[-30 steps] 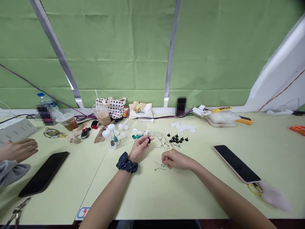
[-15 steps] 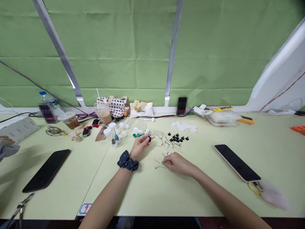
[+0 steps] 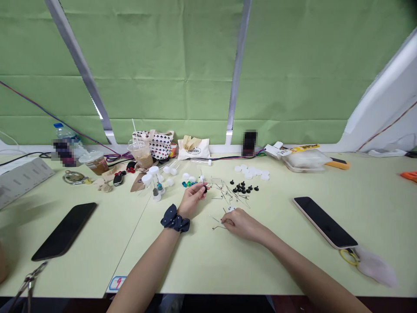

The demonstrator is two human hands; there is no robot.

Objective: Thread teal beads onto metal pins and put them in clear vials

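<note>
- Two bare hands share the work: the left hand [image 3: 192, 198] is closed, thumb against fingers, on a black piece [image 3: 205, 189], from which a thin wire [image 3: 202, 174] seems to stand up.
- Just right of the left fingertips, bent wires [image 3: 222, 197] lie in a loose tangle that reaches the far side of the right hand [image 3: 243, 222].
- That right hand is low over the table [image 3: 247, 265], fingers curled, thumb and forefinger almost together beside a few separate wires [image 3: 217, 227]; whether it grips one I cannot tell.
- Beyond the right hand, loose black pieces [image 3: 243, 190] stand clustered, with white discs [image 3: 249, 175] farther out.
- As I judge it, the step in hand is singling out a wire on the right while the left holds the black piece; the next move seems to call for a fine pinch on one wire and a steady left hand.
- Hard to make out: a blurred shape [image 3: 2, 263] cut off well left of the left hand; the wire's lower end, covered by the left fingers; a spotted white thing [image 3: 231, 208], partly hidden behind the right knuckles.
</note>
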